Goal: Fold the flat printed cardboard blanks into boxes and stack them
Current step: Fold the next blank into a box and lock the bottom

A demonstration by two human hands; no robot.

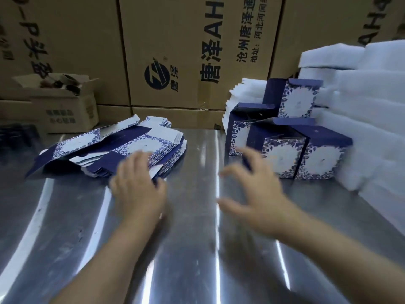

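On the steel table (197, 238), the pile of flat blanks (114, 148) lies at the straight-fingered left hand (138, 185), right hand (252, 191) spread, both empty; light, slick, easily creased card, likely best pinched by an edge.

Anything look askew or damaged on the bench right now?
The pile of flat blanks is fanned out, its top blank skewed across the rest. The folded boxes stand neatly, some top flaps open. No tears visible.
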